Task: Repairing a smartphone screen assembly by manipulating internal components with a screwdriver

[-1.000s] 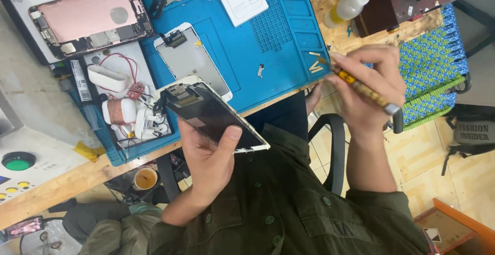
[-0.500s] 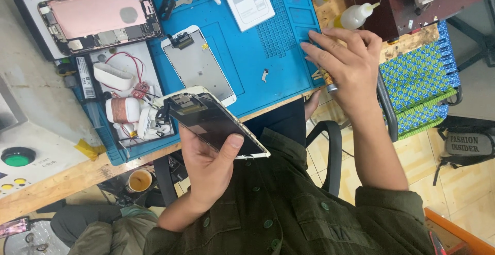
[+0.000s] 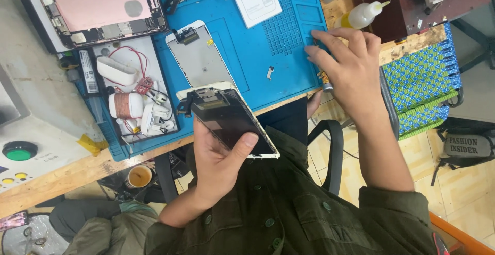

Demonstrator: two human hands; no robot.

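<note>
My left hand (image 3: 219, 165) holds a phone screen assembly (image 3: 232, 118) with a dark back and white frame, just off the bench's front edge, thumb pressed on its lower side. My right hand (image 3: 350, 64) rests fingers-forward over the right edge of the blue work mat (image 3: 258, 54). It covers a screwdriver (image 3: 326, 84), and only the metal end and a bit of orange handle show under the palm. A second white screen panel (image 3: 200, 56) lies face down on the mat.
An opened pink phone housing (image 3: 100, 10) lies at the back left. Beside it is a white tray (image 3: 131, 95) of small parts and red wires. A squeeze bottle (image 3: 363, 13) stands behind my right hand. A black chair (image 3: 335, 146) is below the bench.
My right hand moved from mid-air at the right, holding the screwdriver up, forward and left onto the mat's edge. My left hand kept the screen assembly almost still.
</note>
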